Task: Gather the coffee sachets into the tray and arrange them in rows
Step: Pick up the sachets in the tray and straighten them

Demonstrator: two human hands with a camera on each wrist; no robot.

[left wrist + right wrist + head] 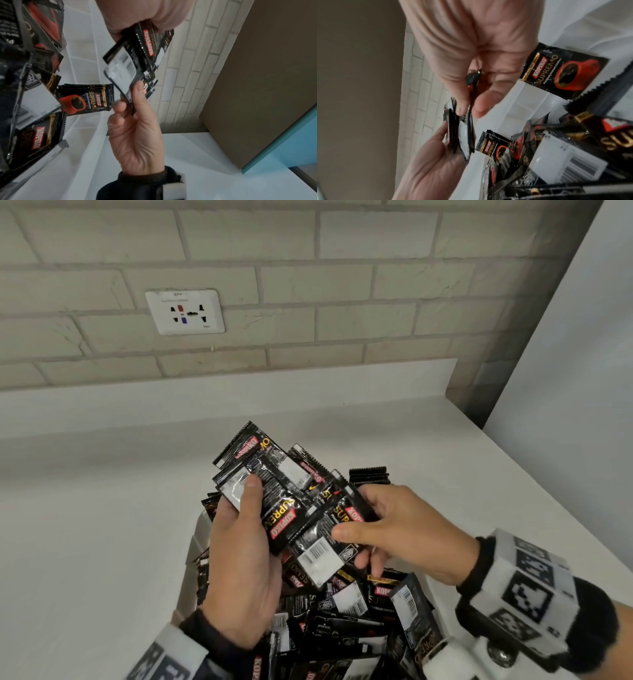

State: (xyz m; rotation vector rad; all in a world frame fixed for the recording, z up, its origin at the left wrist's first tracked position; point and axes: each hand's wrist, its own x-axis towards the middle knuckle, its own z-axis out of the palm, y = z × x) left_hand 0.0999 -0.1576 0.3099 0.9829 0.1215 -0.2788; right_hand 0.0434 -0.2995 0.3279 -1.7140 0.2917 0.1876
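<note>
where white counter [102,542] meets brick wall [308,285], socket [185,312]

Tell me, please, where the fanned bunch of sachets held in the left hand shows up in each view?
Head: bunch of sachets, centre, above the tray.
Left wrist: upper centre.
Right wrist: lower centre-left, edge-on.
Shared landmark: brick wall.

Black sleeve cuffs [479,563]; white wrist blocks [520,587] bearing black-white square markers; bare hands
</note>
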